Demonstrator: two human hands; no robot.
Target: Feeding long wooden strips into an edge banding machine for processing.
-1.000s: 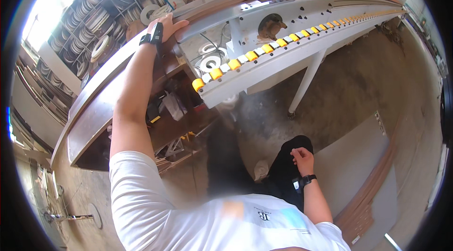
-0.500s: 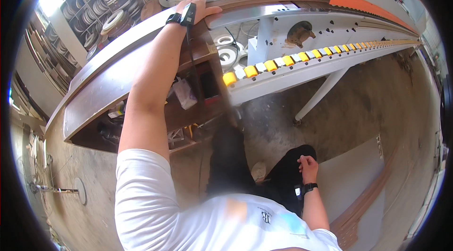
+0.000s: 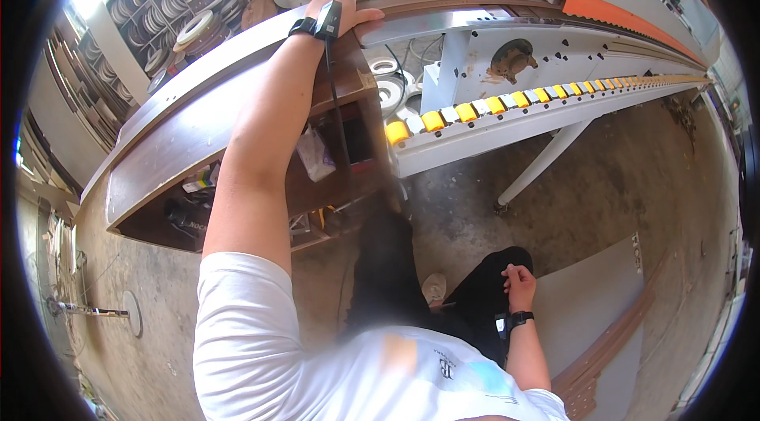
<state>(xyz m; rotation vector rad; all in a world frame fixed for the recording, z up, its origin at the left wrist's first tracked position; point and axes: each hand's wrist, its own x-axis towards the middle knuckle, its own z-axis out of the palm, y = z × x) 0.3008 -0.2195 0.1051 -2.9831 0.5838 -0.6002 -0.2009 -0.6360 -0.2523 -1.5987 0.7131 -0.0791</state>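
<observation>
Left hand flat, fingers spread on long wooden panel, pressing, not gripping. Right hand loosely curled on thigh, holding nothing. Feeding step; next: push panel along yellow rollers, keep square.

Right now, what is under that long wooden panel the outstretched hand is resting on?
Under the long wooden panel, beneath the left hand, a dark wooden shelf unit holds a crumpled white bag and small clutter. The forearm covers part of it; deeper contents are too dark to tell.
</observation>
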